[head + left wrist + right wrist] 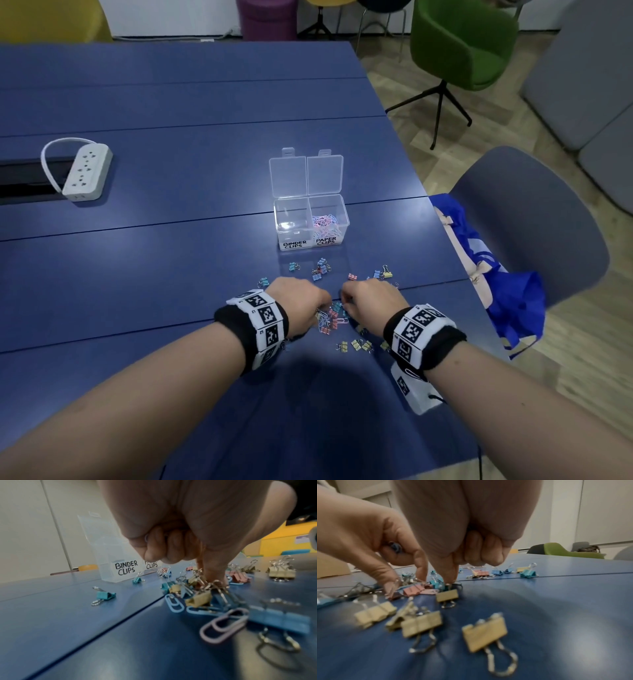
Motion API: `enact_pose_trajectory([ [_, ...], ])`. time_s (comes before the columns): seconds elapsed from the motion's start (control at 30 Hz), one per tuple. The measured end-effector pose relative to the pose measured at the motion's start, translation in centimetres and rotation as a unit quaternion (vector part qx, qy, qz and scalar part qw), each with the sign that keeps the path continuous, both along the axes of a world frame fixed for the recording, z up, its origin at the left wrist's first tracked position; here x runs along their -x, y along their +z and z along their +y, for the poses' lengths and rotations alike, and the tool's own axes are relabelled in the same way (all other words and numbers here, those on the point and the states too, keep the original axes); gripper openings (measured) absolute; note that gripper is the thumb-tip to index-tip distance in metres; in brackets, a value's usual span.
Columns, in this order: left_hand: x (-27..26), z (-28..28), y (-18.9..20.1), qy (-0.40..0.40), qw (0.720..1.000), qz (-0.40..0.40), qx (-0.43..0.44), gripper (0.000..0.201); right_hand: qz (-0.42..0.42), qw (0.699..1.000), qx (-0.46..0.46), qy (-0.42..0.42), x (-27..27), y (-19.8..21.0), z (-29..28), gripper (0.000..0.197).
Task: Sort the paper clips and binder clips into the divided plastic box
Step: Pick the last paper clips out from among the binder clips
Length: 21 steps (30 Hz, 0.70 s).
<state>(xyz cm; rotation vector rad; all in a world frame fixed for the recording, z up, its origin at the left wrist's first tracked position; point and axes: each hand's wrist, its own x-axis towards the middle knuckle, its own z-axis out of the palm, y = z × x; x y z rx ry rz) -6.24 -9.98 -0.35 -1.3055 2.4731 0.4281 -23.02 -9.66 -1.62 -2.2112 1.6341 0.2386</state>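
Both hands were down in the clip pile on the blue counter (171,274): the left hand (298,298) had its outer fingers curled around a few clips with index and thumb poking into the heap, and the right hand (373,301) was curled too with one finger pressing at the binder clips (485,630), though I couldn't tell if it held any. Just past them sat the open box (310,222), with paper clips (325,222) in its right compartment.
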Motion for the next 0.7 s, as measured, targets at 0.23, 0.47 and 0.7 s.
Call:
enact_pose_trajectory([
  [0.23, 0.4, 0.1, 0.0, -0.059, 0.997, -0.037, 0.019, 0.016, 0.016, 0.998, -0.003, 0.062, -0.6, 0.6, 1.2, 0.015],
  [0.47, 0.5, 0.6, -0.1, -0.003, 1.000, -0.005, 0.007, 0.019, 0.033, 0.997, -0.010, 0.074, -0.1, 0.8, 2.3, 0.027],
  [0.7, 0.1, 0.5, -0.4, 0.100, 0.992, 0.066, -0.035, 0.010, 0.022, 0.998, -0.002, 0.056, -0.3, 0.2, 2.7, 0.019],
])
